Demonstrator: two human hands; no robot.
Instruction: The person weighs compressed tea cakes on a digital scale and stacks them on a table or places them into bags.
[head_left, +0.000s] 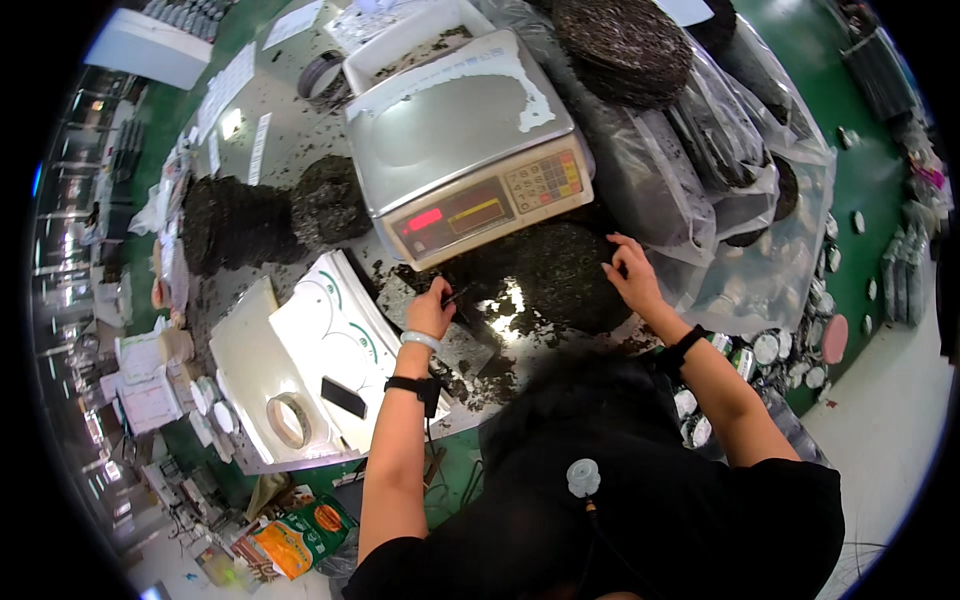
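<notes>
My left hand (433, 306) is closed around a small dark tool, whose kind I cannot tell, beside loose dark flakes. My right hand (628, 271) has its fingers parted and touches the right edge of a round cake of dark dried seaweed or pressed leaves (562, 270). Just beyond both hands stands a digital weighing scale (457, 127) with a bare steel pan and a lit red display. Stacked dark round cakes (238, 225) and a dark clump (330, 199) lie left of the scale.
Clear plastic bags of dark cakes (645, 180) and a pile of round cakes (626, 52) crowd the right. Printed white sheets (330, 319), a phone-like black object (343, 397) and a tape roll (289, 421) lie at left. A white tray (420, 49) sits behind the scale.
</notes>
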